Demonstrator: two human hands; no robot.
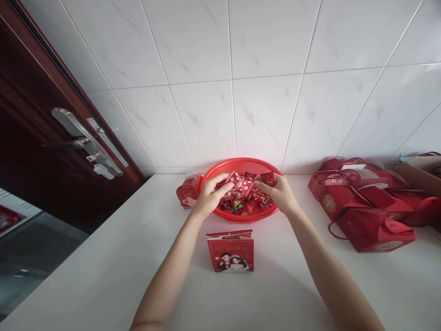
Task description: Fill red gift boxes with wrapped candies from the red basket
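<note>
In front of the round red plastic mesh basket I see an open-topped red cardboard box. Over the basket, my left hand pinches a white-dotted red packet; beside it, my right hand's grip I cannot tell.

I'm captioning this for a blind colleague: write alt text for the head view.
A person's left hand holds a white-patterned red packet over a red basket of wrapped packets, the right hand close beside it. An open red box showing a cartoon couple stands in front; more red boxes are piled at right.
</note>
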